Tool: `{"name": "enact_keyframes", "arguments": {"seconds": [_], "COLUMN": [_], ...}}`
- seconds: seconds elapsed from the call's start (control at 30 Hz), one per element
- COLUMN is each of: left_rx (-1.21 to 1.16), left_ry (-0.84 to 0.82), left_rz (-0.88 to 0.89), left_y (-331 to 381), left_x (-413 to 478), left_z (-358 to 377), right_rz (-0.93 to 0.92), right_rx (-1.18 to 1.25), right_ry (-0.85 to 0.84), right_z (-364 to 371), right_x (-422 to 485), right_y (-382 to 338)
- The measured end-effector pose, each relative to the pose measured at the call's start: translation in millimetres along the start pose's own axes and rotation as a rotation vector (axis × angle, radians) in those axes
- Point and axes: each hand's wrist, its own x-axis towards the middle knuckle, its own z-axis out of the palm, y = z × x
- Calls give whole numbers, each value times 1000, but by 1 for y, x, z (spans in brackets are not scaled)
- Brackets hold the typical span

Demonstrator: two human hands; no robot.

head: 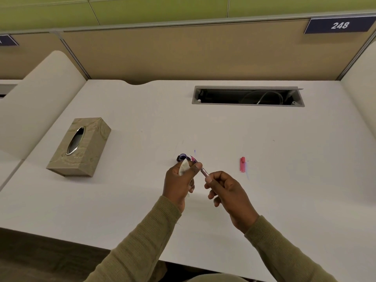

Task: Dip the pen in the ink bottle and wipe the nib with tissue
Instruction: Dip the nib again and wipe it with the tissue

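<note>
My right hand (223, 190) grips the rear of a pink pen (204, 171), its nib end pointing up and left. My left hand (179, 180) holds a crumpled white tissue (184, 166), and its thumb rests on the pen's front part. The nib sits beside the tissue, just above my left thumb. A small dark ink bottle (182, 156) stands open on the white desk (142, 190), right behind my left hand and partly hidden by the tissue. The pink pen cap (242, 164) lies on the desk to the right.
A beige tissue box (81, 147) sits at the left of the desk. An open cable slot (248, 96) is set into the desk at the back right. Partition walls close off the back and both sides. Faint ink marks dot the desk near the cap.
</note>
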Motion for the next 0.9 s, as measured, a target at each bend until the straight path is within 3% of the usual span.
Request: {"name": "enact_keyframes", "arguments": {"seconds": [0.57, 0.9], "left_rx": [12, -28], "left_ry": [-28, -83], "left_rz": [7, -28], "left_y": [-3, -11], "left_x": [2, 4], "left_z": [11, 16], "right_rz": [25, 145], "right_rx": [44, 290], "right_ry": [-16, -139], "right_z": [-6, -13], "right_x": [-4, -7], "right_y": [2, 9]}}
